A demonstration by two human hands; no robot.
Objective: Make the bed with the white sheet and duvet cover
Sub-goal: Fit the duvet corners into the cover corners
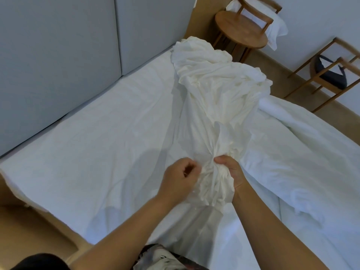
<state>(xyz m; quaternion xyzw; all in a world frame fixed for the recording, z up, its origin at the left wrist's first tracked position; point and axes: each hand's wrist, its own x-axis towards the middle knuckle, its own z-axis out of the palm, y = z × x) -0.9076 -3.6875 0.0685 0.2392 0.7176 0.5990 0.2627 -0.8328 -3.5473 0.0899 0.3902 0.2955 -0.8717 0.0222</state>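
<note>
A white sheet (101, 145) lies spread over the bed, with light wrinkles. On top of it a cream-white duvet cover (210, 90) is bunched into a long crumpled heap running from the far corner toward me. My right hand (231, 170) grips a gathered wad of this cover at its near end. My left hand (181, 178) pinches the same bunched fabric from the left side, fingers curled. A white duvet (303, 145) lies flat along the bed's right side.
A grey padded headboard (58, 55) lines the far side of the bed. Beyond the far corner stand a round wooden table (241, 32) and a chair with white cloth (276, 28). A second wooden chair holds a dark bag (331, 73). Wooden floor shows on both sides.
</note>
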